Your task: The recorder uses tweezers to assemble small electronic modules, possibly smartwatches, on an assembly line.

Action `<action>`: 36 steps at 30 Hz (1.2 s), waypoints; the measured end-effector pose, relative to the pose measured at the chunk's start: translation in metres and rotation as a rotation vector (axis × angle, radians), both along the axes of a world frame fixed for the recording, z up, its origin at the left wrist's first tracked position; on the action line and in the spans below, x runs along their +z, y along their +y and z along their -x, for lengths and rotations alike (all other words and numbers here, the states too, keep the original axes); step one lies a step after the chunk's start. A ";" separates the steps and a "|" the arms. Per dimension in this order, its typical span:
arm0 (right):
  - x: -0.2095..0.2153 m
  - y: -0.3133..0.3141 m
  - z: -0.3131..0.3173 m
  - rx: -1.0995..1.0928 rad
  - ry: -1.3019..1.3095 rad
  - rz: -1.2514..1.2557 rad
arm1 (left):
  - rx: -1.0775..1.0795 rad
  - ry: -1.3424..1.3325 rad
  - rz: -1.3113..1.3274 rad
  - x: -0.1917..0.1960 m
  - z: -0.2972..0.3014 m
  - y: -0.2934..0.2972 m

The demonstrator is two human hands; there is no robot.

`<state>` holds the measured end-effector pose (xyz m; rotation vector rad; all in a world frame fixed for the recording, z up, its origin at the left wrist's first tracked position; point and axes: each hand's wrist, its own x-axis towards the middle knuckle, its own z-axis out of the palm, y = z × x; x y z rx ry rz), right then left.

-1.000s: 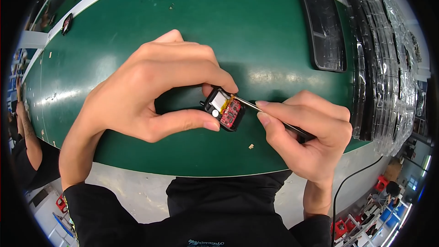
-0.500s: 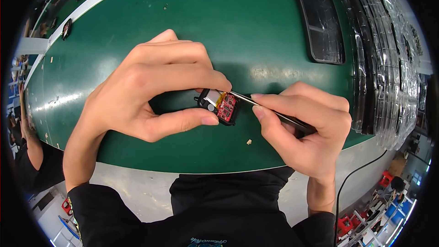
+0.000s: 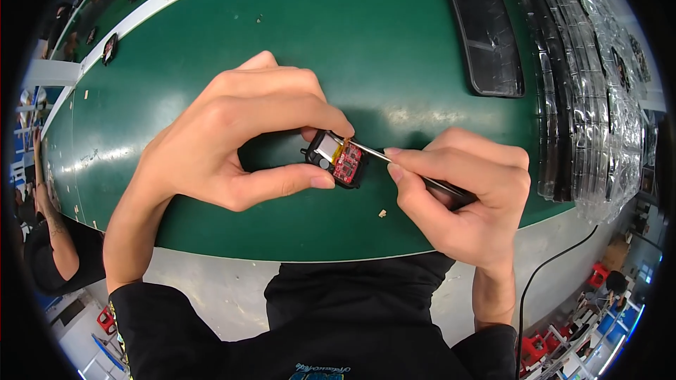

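Between thumb and index finger, my left hand (image 3: 243, 137) grips a small black electronic device (image 3: 336, 160) by its edges. Its housing lies open, showing a red circuit board (image 3: 348, 163), a silvery battery-like block, a bit of yellow tape and a small round grey part. My right hand (image 3: 468, 193) pinches thin metal tweezers (image 3: 372, 153) with a dark rear part. Their tip reaches the upper edge of the board, close to my left index fingertip. Whether the tip holds anything is too small to tell.
A black rectangular tray (image 3: 486, 35) lies at the far right of the green table (image 3: 380, 49). Beside it stand stacked clear plastic trays (image 3: 581, 98). A small dark device (image 3: 110, 49) rests by the far left edge. Another person's arm (image 3: 60, 239) shows at the left.
The tweezers' tip has shifted slightly left and deeper over the device's upper edge, and my right hand has moved a little left with it. My left hand keeps its grip.
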<state>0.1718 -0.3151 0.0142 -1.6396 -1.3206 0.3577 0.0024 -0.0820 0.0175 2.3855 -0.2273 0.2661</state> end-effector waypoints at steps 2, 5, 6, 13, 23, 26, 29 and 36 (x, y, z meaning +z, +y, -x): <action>0.000 -0.001 0.000 -0.006 -0.003 0.022 | -0.007 -0.001 0.025 0.001 -0.001 0.001; 0.000 0.001 -0.002 -0.052 0.012 -0.058 | 0.019 0.064 0.016 0.010 0.000 0.001; 0.000 0.001 -0.003 -0.064 -0.006 -0.077 | 0.006 0.047 -0.003 0.012 -0.002 0.001; 0.000 -0.002 -0.003 -0.224 0.086 -0.220 | 0.049 -0.022 -0.120 0.014 -0.013 -0.013; -0.009 -0.008 0.002 -0.286 0.183 -0.375 | 0.441 -0.135 0.369 0.043 -0.035 -0.016; -0.014 -0.003 0.003 -0.244 0.234 -0.334 | 0.279 -0.197 0.293 0.086 -0.091 -0.037; -0.023 -0.006 -0.008 -0.267 0.216 -0.291 | 0.038 -0.153 0.221 0.117 -0.190 -0.085; -0.017 -0.007 -0.006 -0.260 0.229 -0.264 | -0.269 -0.214 -0.073 0.149 -0.378 -0.158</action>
